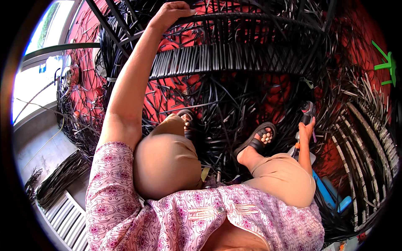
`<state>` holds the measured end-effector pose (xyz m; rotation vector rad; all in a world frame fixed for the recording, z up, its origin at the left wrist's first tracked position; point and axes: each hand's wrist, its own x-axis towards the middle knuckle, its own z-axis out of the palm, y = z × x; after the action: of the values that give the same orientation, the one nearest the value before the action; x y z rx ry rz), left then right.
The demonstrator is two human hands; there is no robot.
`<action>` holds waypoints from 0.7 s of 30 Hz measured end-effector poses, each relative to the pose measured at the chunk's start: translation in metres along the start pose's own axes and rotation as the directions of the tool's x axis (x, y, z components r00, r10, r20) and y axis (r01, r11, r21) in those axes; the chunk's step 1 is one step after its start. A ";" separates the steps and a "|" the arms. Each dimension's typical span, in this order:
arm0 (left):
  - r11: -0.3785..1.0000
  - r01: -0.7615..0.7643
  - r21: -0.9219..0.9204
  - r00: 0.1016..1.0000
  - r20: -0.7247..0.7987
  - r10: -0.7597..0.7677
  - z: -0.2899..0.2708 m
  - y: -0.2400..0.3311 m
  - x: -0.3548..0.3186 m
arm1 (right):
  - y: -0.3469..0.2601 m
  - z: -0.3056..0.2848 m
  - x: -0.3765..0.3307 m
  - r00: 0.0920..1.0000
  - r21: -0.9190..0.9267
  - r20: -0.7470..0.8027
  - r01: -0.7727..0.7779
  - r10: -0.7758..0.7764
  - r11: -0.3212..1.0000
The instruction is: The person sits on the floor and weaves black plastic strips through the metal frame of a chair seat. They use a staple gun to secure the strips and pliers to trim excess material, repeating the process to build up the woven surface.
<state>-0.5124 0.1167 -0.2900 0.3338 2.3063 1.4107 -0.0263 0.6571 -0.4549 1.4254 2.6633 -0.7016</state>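
In front of me stands a black furniture frame (259,17) with crossing bars and a curved band of woven black strips (201,58). My left arm reaches far forward to it, and my left hand (169,16) is closed at its upper curved rail, fingers curled over and partly hidden. Low on the right, beside my knee, my right hand (307,129) wraps round a black hand tool (308,109) with a rounded head. The tool's exact kind is unclear, as my hand covers its grip. Near that hand shows a small orange part (297,145).
Loose black strips (226,108) lie tangled over the red floor (167,100) and round my sandals (261,136). Curved pale-and-dark slats (356,154) are stacked at right, near a blue object (326,190) and a green one (389,67). A strip bundle (63,175) lies left.
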 end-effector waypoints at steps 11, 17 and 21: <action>0.999 -0.035 -0.036 0.999 -0.009 0.035 0.005 -0.003 -0.010 | -0.219 -0.161 -0.088 0.794 0.182 -0.002 0.598 -0.608 0.780; 0.993 0.053 -0.110 0.995 0.092 -0.042 0.008 0.012 -0.022 | -0.369 -0.139 -0.120 0.569 0.457 0.239 0.649 -0.787 0.608; 0.987 0.027 -0.157 0.996 0.089 -0.013 0.006 0.011 -0.022 | -0.415 -0.086 -0.138 0.314 0.428 0.223 0.819 -0.923 0.382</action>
<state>-0.4897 0.1176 -0.2781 0.3166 2.1071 1.5264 -0.2634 0.3876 -0.1905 -0.4485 2.8007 -1.2197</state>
